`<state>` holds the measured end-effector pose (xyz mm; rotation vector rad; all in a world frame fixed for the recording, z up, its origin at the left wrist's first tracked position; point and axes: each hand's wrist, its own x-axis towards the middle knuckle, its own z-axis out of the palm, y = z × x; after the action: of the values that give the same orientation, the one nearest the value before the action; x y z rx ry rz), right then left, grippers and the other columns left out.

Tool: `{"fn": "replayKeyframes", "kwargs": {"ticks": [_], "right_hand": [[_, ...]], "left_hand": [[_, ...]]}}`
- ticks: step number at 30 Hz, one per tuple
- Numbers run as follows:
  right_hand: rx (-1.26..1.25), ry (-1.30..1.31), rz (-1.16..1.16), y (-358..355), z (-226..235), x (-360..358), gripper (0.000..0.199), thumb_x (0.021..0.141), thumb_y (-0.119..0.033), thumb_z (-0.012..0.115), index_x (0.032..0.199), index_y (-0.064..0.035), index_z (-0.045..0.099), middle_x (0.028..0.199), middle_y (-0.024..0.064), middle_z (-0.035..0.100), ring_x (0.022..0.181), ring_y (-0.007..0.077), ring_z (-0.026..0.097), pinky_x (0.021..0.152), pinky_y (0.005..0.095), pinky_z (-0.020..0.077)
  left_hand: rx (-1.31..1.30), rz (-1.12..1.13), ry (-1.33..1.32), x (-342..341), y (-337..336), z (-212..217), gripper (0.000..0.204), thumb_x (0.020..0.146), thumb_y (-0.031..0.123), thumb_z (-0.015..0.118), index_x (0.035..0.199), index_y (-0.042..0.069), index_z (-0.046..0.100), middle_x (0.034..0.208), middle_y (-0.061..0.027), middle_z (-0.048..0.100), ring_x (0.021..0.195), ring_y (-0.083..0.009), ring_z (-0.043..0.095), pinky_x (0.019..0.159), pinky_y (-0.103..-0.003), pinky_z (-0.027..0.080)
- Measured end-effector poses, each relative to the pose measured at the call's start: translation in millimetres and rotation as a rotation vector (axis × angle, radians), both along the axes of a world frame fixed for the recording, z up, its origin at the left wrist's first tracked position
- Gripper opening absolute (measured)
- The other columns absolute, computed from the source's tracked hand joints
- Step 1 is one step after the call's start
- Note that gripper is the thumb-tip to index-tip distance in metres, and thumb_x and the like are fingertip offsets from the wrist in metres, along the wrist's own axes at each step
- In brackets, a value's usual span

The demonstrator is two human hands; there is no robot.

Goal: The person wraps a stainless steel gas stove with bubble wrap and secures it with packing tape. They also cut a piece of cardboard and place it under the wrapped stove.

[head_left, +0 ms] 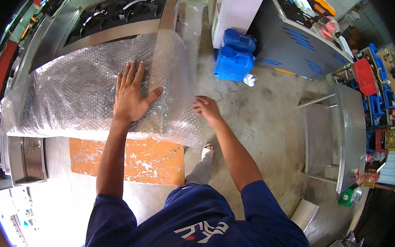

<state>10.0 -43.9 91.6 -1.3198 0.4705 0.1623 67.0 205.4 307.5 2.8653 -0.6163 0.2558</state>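
Clear bubble wrap point(83, 81) covers the front of a large steel gas stove point(120, 29). My left hand point(132, 95) lies flat on the wrap with its fingers and thumb spread. At the wrap's right edge, my right hand point(207, 109) has its fingers curled in, closed on the loose border of the bubble wrap. Behind the wrap, black burners point(137, 8) stay uncovered on the stove top. The wrapped part beneath shows only dimly.
An orange worn board point(154, 161) lies on the concrete floor below the stove. Two blue jerrycans point(233, 64) stand ahead to the right, by a white appliance point(239, 8) and a grey cabinet point(284, 47). At right is a steel table point(350, 134).
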Motion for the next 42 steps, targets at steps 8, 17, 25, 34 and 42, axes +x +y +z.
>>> {"fn": "replayKeyframes", "kwargs": {"ticks": [8, 17, 25, 34, 42], "right_hand": [[-0.410, -0.534, 0.471, 98.6, -57.5, 45.3, 0.048, 0.100, -0.023, 0.059, 0.142, -0.0025, 0.048, 0.138, 0.0151, 0.056, 0.126, 0.0274, 0.054, 0.111, 0.0381, 0.0406], [-0.559, -0.710, 0.328, 101.7, -35.4, 58.7, 0.030, 0.096, -0.028, 0.060, 0.113, -0.0030, 0.062, 0.105, 0.0184, 0.062, 0.101, 0.0332, 0.059, 0.092, 0.0455, 0.0464], [-0.309, -0.520, 0.321, 119.3, -85.0, 67.0, 0.035, 0.103, -0.033, 0.054, 0.126, -0.0065, 0.058, 0.114, 0.0117, 0.062, 0.106, 0.0264, 0.058, 0.095, 0.0418, 0.0478], [1.183, 0.142, 0.014, 93.0, -63.0, 159.0, 0.071, 0.106, -0.060, 0.030, 0.154, -0.0087, 0.037, 0.149, 0.0085, 0.047, 0.133, 0.0266, 0.049, 0.114, 0.0386, 0.0391], [1.094, 0.046, 0.004, 84.9, -123.1, 188.0, 0.069, 0.107, -0.056, 0.034, 0.156, -0.0072, 0.034, 0.150, 0.0080, 0.045, 0.135, 0.0238, 0.046, 0.116, 0.0360, 0.0347]], "left_hand": [[-0.007, 0.025, 0.024, -0.9, -2.4, 1.1, 0.103, 0.083, 0.070, 0.060, 0.157, 0.004, 0.031, 0.162, -0.0214, 0.030, 0.153, -0.0372, 0.022, 0.125, -0.051, 0.014], [-0.007, 0.073, 0.067, 0.7, -6.0, 7.9, 0.100, 0.083, 0.070, 0.060, 0.155, 0.005, 0.038, 0.162, -0.0203, 0.031, 0.152, -0.0370, 0.024, 0.125, -0.053, 0.014], [0.013, 0.119, 0.120, 9.2, -16.0, 10.2, 0.104, 0.082, 0.074, 0.057, 0.155, 0.004, 0.036, 0.161, -0.0200, 0.033, 0.152, -0.0363, 0.025, 0.125, -0.052, 0.013], [-0.024, 0.144, 0.211, 5.5, -8.7, 15.9, 0.101, 0.081, 0.071, 0.057, 0.154, 0.003, 0.038, 0.162, -0.0213, 0.032, 0.152, -0.0368, 0.025, 0.125, -0.053, 0.013], [-0.030, 0.138, 0.248, 18.8, -17.5, 20.9, 0.096, 0.082, 0.068, 0.057, 0.152, 0.005, 0.043, 0.160, -0.0208, 0.035, 0.151, -0.0364, 0.027, 0.124, -0.053, 0.015]]}}
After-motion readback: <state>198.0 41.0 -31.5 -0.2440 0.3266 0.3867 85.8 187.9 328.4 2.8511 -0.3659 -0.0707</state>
